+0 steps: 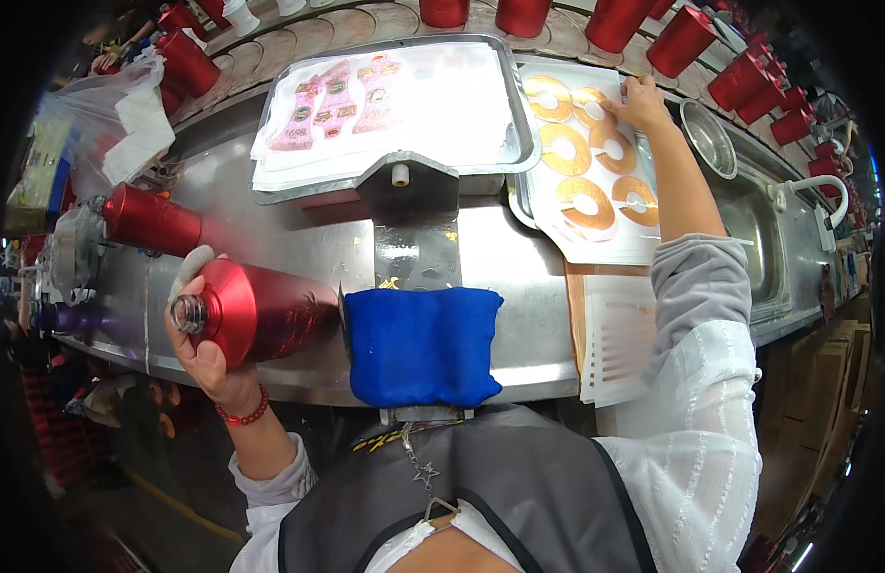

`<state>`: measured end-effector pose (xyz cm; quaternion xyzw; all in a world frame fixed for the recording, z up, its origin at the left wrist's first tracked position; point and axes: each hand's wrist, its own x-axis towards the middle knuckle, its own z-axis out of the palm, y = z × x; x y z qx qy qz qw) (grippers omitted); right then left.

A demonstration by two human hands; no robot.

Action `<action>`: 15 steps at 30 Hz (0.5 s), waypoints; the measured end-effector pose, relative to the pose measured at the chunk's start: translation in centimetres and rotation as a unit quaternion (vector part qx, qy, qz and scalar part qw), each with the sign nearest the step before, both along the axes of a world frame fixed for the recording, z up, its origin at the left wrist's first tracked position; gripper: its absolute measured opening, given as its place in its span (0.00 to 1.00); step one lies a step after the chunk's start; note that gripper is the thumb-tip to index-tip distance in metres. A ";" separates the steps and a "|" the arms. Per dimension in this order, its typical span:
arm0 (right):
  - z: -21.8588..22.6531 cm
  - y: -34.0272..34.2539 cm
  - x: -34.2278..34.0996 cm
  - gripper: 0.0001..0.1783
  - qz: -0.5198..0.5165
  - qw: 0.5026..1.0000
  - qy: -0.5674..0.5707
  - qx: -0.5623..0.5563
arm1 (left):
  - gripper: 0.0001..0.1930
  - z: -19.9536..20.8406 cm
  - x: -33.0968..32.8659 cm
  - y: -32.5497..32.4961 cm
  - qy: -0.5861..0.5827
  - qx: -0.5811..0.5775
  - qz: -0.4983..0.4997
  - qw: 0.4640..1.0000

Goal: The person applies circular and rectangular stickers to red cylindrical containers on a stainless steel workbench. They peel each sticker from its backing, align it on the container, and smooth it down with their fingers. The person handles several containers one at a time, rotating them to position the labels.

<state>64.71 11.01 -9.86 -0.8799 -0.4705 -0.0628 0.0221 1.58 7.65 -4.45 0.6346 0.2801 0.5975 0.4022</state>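
My left hand is wrapped around a glossy red metallic bottle, tilted on its side with its clear threaded neck toward me. A pale finger cover shows on one finger of this hand. At the upper right, my right hand has its fingers bent together at the top right edge of a white sheet bearing several gold split-ring decals. That sheet lies over a metal tray. Directly in front of me is a blue cloth-covered pad, close to the bottle's base.
A metal tray holds white sheets with pink printed decals. Another red bottle lies at the left. A round metal bowl and a sink with a white faucet are at the right. Red bottles line a far conveyor.
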 end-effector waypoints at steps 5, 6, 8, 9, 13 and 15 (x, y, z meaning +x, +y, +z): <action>-0.8 -0.5 2.4 0.27 0.045 0.997 -0.038 0.051 | 0.34 -0.9 -0.7 0.8 -0.032 -0.010 -0.009 0.999; -0.8 -0.5 2.2 0.25 0.054 0.996 -0.042 0.053 | 0.34 -1.1 -0.9 1.0 -0.038 -0.015 -0.009 0.999; -1.8 -0.8 3.2 0.19 0.068 0.991 -0.057 0.101 | 0.35 -1.2 -0.8 1.2 -0.037 -0.019 -0.010 0.999; -2.1 -0.8 3.7 0.18 0.066 0.991 -0.052 0.109 | 0.35 -1.2 -0.9 1.3 -0.037 -0.023 -0.014 0.999; -2.6 -0.5 4.2 0.14 0.113 0.982 -0.039 0.144 | 0.36 -1.2 -0.8 1.3 -0.039 -0.029 -0.005 0.999; -2.3 -0.4 4.4 0.12 0.119 0.985 -0.043 0.115 | 0.36 -1.3 -0.9 1.6 -0.032 -0.023 -0.006 0.999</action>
